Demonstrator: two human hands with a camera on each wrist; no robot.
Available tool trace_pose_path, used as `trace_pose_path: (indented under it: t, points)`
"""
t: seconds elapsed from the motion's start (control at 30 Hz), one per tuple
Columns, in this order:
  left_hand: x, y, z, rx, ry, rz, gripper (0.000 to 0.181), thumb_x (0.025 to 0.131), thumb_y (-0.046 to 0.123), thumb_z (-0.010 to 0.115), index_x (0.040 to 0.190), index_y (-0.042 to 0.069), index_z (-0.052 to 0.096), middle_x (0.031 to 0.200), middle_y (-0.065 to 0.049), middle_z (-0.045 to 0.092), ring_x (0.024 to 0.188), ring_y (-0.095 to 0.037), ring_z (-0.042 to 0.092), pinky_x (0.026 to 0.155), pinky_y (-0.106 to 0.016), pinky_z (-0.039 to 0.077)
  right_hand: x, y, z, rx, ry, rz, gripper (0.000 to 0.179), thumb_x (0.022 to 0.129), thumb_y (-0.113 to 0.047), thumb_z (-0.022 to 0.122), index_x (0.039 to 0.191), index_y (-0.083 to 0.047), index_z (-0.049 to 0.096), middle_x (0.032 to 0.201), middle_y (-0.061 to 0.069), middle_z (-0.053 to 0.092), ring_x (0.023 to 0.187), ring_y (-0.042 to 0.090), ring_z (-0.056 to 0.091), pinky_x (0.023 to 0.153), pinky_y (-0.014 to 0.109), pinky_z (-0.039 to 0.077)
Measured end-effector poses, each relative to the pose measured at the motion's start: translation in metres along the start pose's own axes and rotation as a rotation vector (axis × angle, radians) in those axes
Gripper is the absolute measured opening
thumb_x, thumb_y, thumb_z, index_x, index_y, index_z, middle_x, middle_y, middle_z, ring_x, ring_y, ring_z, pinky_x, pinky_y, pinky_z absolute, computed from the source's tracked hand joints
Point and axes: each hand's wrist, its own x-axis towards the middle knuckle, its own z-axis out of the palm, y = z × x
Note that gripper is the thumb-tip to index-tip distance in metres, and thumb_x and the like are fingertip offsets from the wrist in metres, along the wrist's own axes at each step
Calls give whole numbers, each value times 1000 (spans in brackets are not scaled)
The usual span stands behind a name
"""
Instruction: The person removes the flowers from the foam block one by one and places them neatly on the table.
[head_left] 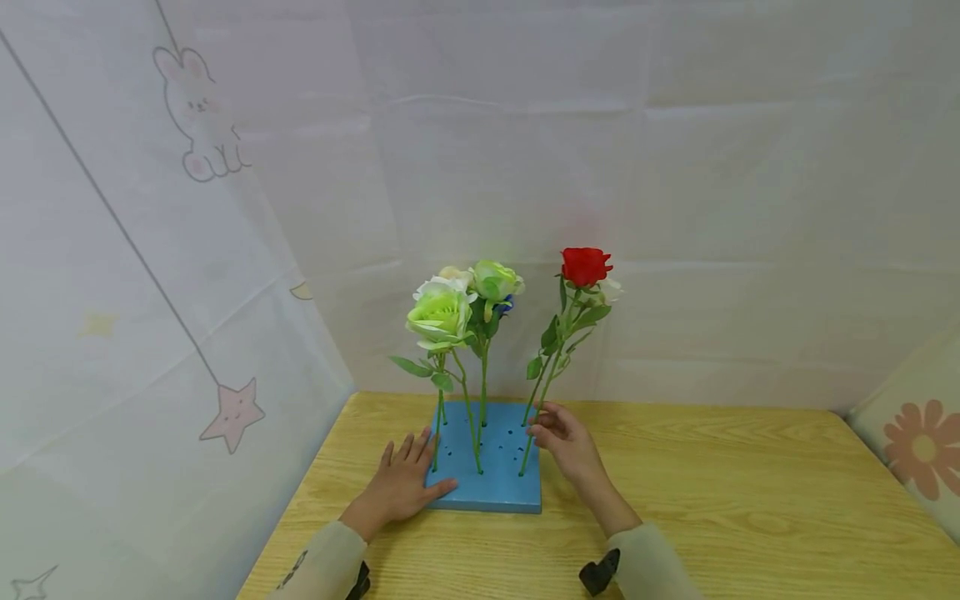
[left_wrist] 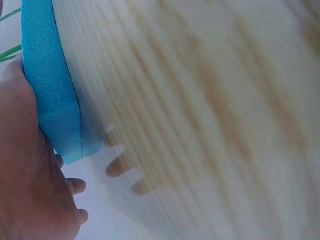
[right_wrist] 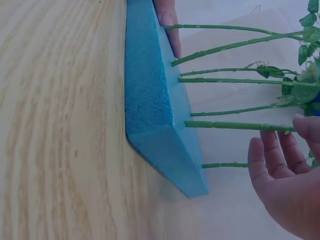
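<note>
A blue foam block lies on the table with several artificial flowers standing in its holes. My left hand rests spread at the block's left front corner, its thumb on the top face and its fingers along the left side. My right hand is at the block's right side and pinches the front right green stem between thumb and fingers. Above that hand stand a red rose and a white flower partly behind it. Pale green roses lean together over the left half.
The wooden table extends to the right of the block. A pale cloth backdrop hangs close behind the table, and a printed cloth runs along the left side. Small holes dot the block's top.
</note>
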Motion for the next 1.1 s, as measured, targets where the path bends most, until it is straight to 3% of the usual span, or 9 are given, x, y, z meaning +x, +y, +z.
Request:
trace_pose_path:
  t: [0.3,0.6,0.87,1.1]
  points:
    - [1,-2,4,-4,1,2,97,94,80,34,163,13,22,169,-12,15,153,-42,17,118,-67,12,0,3,10,24,52,-35,38,94,-1,70,131,7,60,111,26,68,94,22,71,82,33,60]
    - [3,-6,7,-46,14,13,97,94,79,38,163,12,22,169,-13,14,153,-44,17,118,-69,9,-3,-7,20,-1,96,-78,29,96,-1,68,125,-1,67,107,23,70,94,24,73,81,32,60]
    - [6,-9,12,-54,16,5,99,92,82,35,164,16,19,170,-9,11,154,-42,16,118,-68,8,-9,-26,17,-33,69,-139,30,98,-5,66,128,-5,66,110,23,69,98,26,71,84,37,60]
    - [5,-10,13,-53,21,5,99,92,83,35,164,17,19,170,-8,11,154,-41,17,118,-68,8,-17,-43,8,-67,33,-184,34,100,-7,65,134,-6,63,111,24,69,97,27,72,82,33,60]
